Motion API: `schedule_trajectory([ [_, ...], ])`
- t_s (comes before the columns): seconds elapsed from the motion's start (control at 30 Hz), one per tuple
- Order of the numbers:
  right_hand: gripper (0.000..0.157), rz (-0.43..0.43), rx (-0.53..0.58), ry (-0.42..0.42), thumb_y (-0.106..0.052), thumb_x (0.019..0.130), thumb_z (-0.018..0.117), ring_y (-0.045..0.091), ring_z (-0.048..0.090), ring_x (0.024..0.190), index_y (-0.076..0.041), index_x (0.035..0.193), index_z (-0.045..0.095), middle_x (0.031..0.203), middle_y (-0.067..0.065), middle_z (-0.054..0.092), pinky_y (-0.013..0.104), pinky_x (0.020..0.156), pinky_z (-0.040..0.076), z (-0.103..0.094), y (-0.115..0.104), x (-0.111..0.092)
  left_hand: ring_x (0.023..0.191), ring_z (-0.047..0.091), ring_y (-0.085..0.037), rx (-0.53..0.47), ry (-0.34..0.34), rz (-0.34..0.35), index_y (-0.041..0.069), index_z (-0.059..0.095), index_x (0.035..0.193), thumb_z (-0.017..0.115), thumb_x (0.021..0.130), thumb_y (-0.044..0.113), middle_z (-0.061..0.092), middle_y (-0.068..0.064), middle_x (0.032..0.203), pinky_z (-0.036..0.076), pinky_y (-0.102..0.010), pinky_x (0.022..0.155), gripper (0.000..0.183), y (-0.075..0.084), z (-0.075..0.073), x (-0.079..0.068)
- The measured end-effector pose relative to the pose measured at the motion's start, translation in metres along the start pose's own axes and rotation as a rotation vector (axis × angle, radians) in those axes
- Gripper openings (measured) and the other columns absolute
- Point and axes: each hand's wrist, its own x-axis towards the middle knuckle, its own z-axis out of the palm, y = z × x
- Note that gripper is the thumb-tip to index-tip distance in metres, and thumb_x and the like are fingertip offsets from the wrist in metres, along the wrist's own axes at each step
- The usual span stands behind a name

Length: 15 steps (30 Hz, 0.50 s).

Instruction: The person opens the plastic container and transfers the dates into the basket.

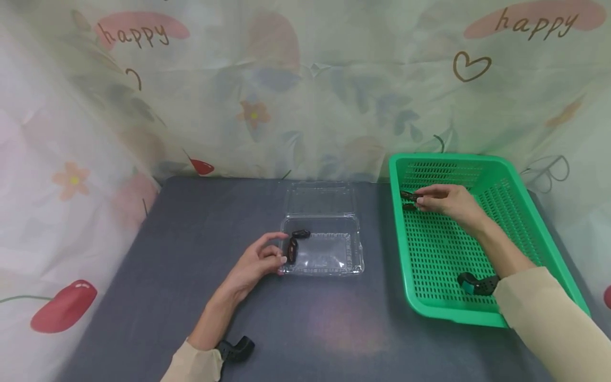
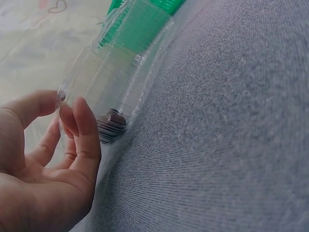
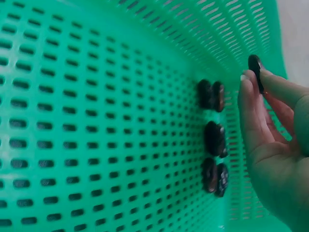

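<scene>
My left hand [image 1: 253, 266] grips the left rim of a clear plastic box [image 1: 324, 254] with its lid [image 1: 321, 199] folded back. Two dark, shiny dates lie in the box: one date [image 1: 292, 251] along the left wall, another date [image 1: 300, 233] at the back left corner. Over the left side of a green basket [image 1: 407, 270], my right hand [image 1: 455, 208] pinches a dark date [image 3: 254, 66] between thumb and fingers. Below it, several more dates [image 3: 212, 139] sit in a double row against the basket wall, as the right wrist view shows.
A grey cloth [image 1: 200, 223] covers the table. Behind it hangs a printed curtain [image 1: 315, 106], which also runs along both sides. The basket stands to the right of the box, with a strip of cloth between them. Each wrist wears a black camera strap [image 1: 236, 350].
</scene>
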Motion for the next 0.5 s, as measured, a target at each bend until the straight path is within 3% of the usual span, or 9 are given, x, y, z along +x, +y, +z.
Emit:
schedule_trajectory([
  [0.23,0.050,0.039,0.040,-0.054,-0.019,0.098,0.064,0.015,0.069,0.102,0.007,0.138,0.049,0.117,0.006,0.069,0.038,0.094,0.052,-0.001,0.015,0.003,0.077,0.059,-0.021,-0.003,0.002,0.006,0.020,0.052,0.137,0.071,0.089,0.007,0.059,-0.008,0.091,0.055,-0.037,0.073,0.054,-0.001,0.000,-0.001],
  [0.5,0.045,0.100,0.081,-0.101,-0.006,0.101,0.056,0.013,0.069,0.100,0.014,0.138,0.042,0.123,0.022,0.063,0.039,0.094,0.053,0.000,0.026,0.008,0.079,0.058,-0.022,-0.002,0.002,0.004,0.020,0.052,0.137,0.070,0.090,0.007,0.059,-0.008,0.092,0.054,-0.037,0.074,0.052,-0.001,0.001,-0.001],
])
